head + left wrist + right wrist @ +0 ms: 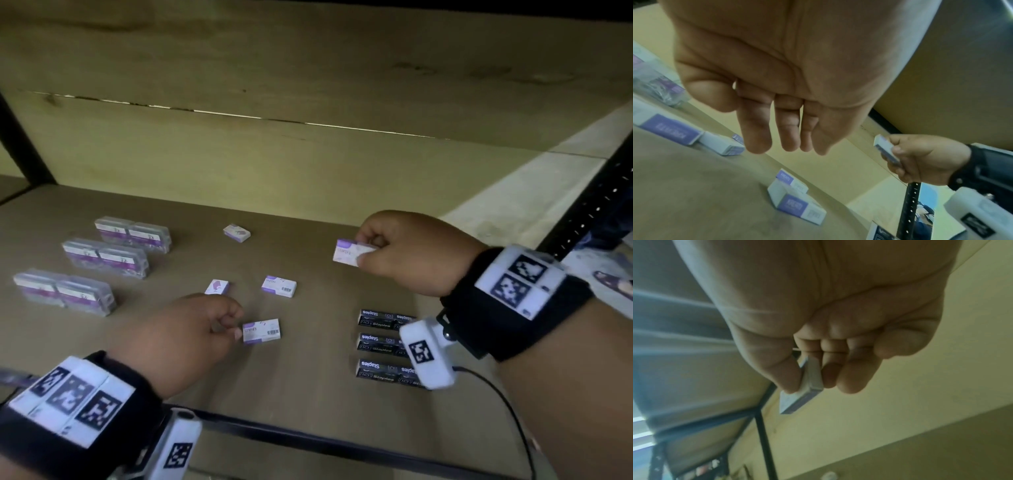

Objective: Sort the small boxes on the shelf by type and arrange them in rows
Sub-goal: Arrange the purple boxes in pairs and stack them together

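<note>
My right hand [368, 251] pinches a small white-and-purple staples box [351, 251] above the right middle of the wooden shelf [308, 377]; in the right wrist view the box [812, 382] sits between thumb and fingers. My left hand [233, 325] hovers low with relaxed fingers [758, 129], holding nothing, its thumb tip just beside another white-and-purple box [261, 330]. Three more such boxes lie loose: one far back [237, 233], one [217, 287] above my left hand, one [278, 286] in the middle.
Clear plastic cases [133, 234] with purple labels stand in three rows of two at the left. Black staples boxes [382, 344] lie in three rows at the right, partly behind my right wrist. A black metal rail [308, 442] edges the shelf front; an upright post [589, 212] stands right.
</note>
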